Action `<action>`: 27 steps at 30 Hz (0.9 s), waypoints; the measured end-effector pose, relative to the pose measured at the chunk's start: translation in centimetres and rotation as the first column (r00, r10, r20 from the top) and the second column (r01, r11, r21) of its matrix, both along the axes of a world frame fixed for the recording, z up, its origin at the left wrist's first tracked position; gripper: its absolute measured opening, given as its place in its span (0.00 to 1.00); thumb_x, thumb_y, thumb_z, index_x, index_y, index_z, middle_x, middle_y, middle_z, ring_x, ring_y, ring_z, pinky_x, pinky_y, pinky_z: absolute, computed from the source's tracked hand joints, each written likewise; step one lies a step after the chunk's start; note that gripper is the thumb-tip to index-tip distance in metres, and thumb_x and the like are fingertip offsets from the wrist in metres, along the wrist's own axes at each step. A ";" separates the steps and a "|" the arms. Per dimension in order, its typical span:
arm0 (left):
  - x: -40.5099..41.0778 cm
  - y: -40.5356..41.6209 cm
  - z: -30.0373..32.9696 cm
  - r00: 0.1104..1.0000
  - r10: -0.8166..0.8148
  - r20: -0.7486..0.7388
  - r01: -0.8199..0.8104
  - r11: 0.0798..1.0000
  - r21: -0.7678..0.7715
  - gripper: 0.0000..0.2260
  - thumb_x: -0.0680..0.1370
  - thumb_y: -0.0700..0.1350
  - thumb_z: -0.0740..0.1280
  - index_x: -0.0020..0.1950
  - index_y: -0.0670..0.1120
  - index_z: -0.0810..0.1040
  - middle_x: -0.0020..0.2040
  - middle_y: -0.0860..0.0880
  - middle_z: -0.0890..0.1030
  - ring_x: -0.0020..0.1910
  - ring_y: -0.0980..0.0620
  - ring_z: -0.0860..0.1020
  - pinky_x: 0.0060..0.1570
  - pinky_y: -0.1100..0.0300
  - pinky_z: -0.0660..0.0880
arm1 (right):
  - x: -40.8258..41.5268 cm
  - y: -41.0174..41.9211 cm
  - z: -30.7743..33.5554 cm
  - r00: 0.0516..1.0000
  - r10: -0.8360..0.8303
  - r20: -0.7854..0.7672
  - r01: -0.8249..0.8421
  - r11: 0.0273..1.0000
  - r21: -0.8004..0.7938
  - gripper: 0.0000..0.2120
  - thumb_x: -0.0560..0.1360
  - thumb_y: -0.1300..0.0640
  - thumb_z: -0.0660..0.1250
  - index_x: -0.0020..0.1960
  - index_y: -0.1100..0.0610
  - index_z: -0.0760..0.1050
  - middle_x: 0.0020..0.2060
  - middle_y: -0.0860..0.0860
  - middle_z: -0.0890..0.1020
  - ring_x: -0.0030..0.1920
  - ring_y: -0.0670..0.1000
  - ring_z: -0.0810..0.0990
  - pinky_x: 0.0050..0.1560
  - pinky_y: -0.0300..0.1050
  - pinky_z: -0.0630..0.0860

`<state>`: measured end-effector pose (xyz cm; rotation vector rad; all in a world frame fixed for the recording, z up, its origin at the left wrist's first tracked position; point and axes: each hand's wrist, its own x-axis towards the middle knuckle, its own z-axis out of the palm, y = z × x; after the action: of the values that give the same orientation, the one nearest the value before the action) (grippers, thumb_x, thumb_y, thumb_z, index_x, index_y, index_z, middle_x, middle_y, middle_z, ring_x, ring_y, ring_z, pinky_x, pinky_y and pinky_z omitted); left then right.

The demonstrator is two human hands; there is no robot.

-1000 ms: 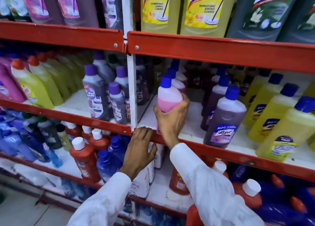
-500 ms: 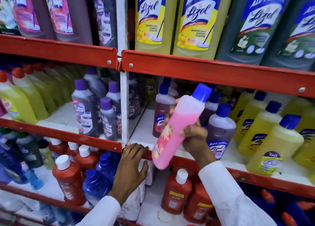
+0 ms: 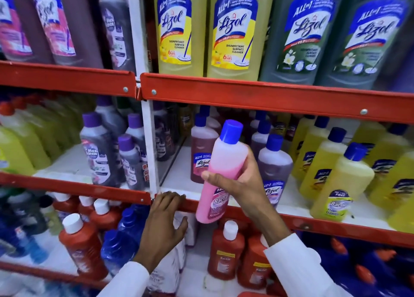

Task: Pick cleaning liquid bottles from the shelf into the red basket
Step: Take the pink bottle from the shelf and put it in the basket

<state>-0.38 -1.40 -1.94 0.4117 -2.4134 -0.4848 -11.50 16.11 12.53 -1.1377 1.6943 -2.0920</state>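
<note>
Pink bottle held clear of the middle shelf in the right hand.

The right hand's (image 3: 242,184) fingers (image 3: 209,176) wrap around the waist of a pink bottle (image 3: 218,180) with a blue cap, gripping it nearly upright and tilted slightly right, in front of the shelf's red front rail (image 3: 313,224). The left hand (image 3: 164,220) holds nothing; its loosely spread fingers (image 3: 172,198) rest on that rail beside the white upright post (image 3: 147,139). Behind the pink bottle stand purple bottles (image 3: 274,162) with blue caps, and yellow bottles (image 3: 336,180) farther right. Large yellow bottles (image 3: 179,30) and dark green ones (image 3: 307,34) line the shelf above. Red bottles (image 3: 226,252) with white caps fill the shelf below.
</note>
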 end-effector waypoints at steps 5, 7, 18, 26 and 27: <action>1.4 2.6 2.1 0.987 -0.159 -0.014 0.159 0.980 0.118 0.37 0.64 0.57 0.76 0.71 0.55 0.68 0.72 0.53 0.67 0.78 0.50 0.55 0.75 0.55 0.57 | 0.6 3.3 -1.5 0.997 -0.036 -0.062 0.043 0.991 0.127 0.41 0.58 0.52 0.84 0.65 0.48 0.66 0.58 0.48 0.80 0.56 0.45 0.81 0.52 0.43 0.80; 1.9 5.4 3.5 0.947 -0.317 -0.053 0.321 0.923 0.214 0.39 0.65 0.56 0.79 0.72 0.54 0.67 0.73 0.53 0.68 0.78 0.53 0.58 0.74 0.59 0.59 | 1.0 5.0 -2.6 0.997 -0.057 -0.044 0.063 0.986 0.157 0.42 0.57 0.46 0.84 0.65 0.47 0.66 0.59 0.50 0.80 0.57 0.48 0.81 0.54 0.44 0.80; -0.2 20.9 -4.3 0.925 -0.367 -0.094 0.312 0.597 0.739 0.25 0.63 0.43 0.82 0.59 0.52 0.80 0.52 0.53 0.87 0.50 0.55 0.85 0.52 0.53 0.82 | 1.6 19.5 -13.0 0.983 -0.063 -0.172 0.146 0.836 0.529 0.33 0.69 0.51 0.77 0.68 0.55 0.66 0.61 0.48 0.77 0.61 0.45 0.77 0.62 0.43 0.74; -2.7 26.5 -15.6 0.895 -0.420 0.151 0.109 0.533 0.839 0.28 0.60 0.34 0.81 0.57 0.53 0.82 0.54 0.55 0.85 0.52 0.61 0.82 0.53 0.68 0.78 | -0.7 25.6 -23.6 0.979 -0.042 -0.201 0.177 0.668 0.723 0.31 0.56 0.58 0.82 0.57 0.53 0.80 0.50 0.42 0.83 0.49 0.36 0.77 0.51 0.19 0.65; -2.9 27.0 -16.9 0.902 -0.392 0.184 0.066 0.544 0.836 0.27 0.61 0.32 0.79 0.57 0.50 0.82 0.54 0.53 0.85 0.51 0.60 0.81 0.50 0.70 0.77 | -0.7 25.6 -24.9 0.985 -0.047 -0.168 0.156 0.668 0.728 0.28 0.56 0.56 0.81 0.55 0.53 0.80 0.50 0.42 0.84 0.47 0.34 0.77 0.50 0.19 0.65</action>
<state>-3.28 25.56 -18.82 0.5942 -2.4344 -1.8481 -12.16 41.74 -12.42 -0.9177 2.3800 -1.1188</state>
